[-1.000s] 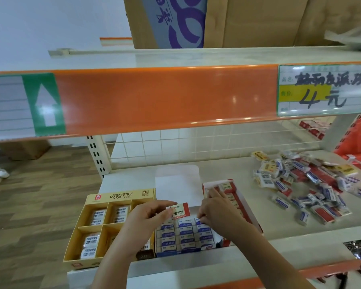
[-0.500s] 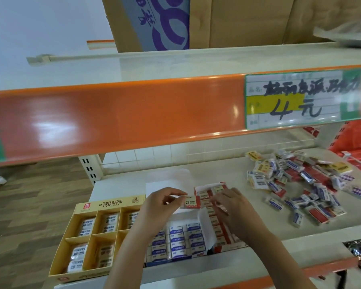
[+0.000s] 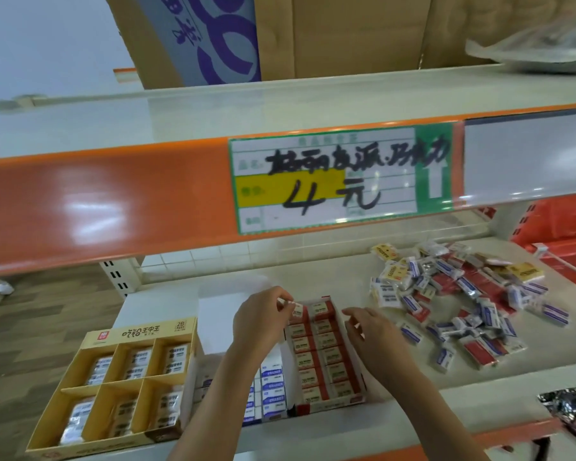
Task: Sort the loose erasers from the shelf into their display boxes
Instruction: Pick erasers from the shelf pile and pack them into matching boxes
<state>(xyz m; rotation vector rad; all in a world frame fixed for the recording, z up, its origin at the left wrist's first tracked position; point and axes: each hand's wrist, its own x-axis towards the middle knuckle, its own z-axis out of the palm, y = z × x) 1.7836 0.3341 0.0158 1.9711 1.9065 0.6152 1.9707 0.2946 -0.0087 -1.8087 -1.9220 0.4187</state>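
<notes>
red eraser pinched over the red box

left hand (image 3: 261,322) reaches in from below and pinches a red-sleeved eraser (image 3: 296,309) at the far end of the red display box (image 3: 326,354). right hand (image 3: 371,334) hovers just beside that box, fingers loosely curled, holding nothing. farther right on the shelf (image 3: 363,274) lies the loose eraser pile (image 3: 459,301).

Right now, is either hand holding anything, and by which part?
The left hand pinches a red-and-white eraser by its near end, over the red box. The right hand holds nothing.
</notes>
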